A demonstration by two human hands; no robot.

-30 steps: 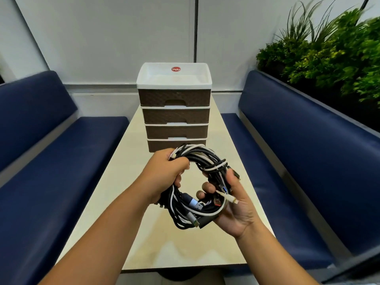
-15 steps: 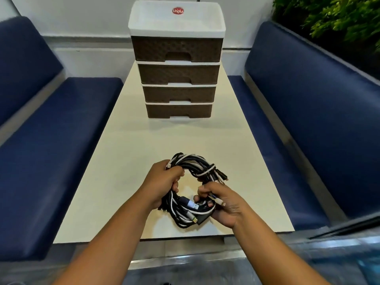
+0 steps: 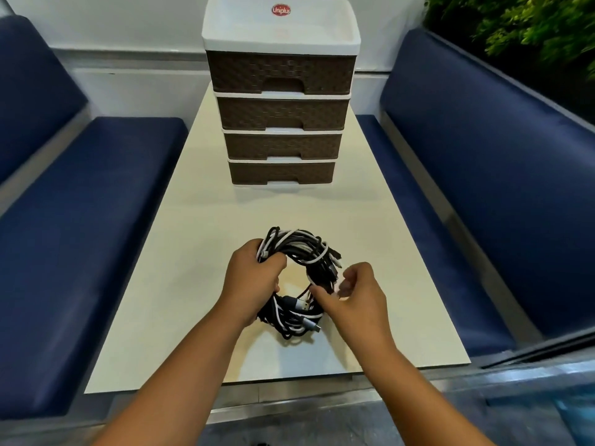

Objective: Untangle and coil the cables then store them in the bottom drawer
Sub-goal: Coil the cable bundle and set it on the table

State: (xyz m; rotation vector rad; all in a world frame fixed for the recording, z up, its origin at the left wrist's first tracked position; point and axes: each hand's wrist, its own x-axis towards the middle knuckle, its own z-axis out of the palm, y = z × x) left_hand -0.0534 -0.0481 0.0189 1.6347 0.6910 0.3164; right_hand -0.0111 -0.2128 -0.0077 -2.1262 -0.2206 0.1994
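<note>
A tangled bundle of black, white and grey cables [image 3: 297, 252] with several plugs lies low over the near half of the cream table [image 3: 180, 252]. My left hand [image 3: 254, 278] grips the bundle's left side, fingers wrapped round the strands. My right hand [image 3: 357, 294] is at the bundle's right side, its curled fingers and thumb pinching a strand there. The small drawer unit [image 3: 280, 43], white-framed with four brown woven-look drawers, stands at the table's far end. All its drawers are shut, the bottom drawer [image 3: 281, 173] included.
Blue padded benches flank the table, one on the left [image 3: 80, 204] and one on the right [image 3: 467, 188]. Green plants [image 3: 521, 24] rise behind the right bench's backrest. The table's near edge lies just below my forearms.
The view has tilted down and the bundle has dropped from chest height to the table. My right hand has shifted from cupping the bundle underneath to pinching at its right side.
</note>
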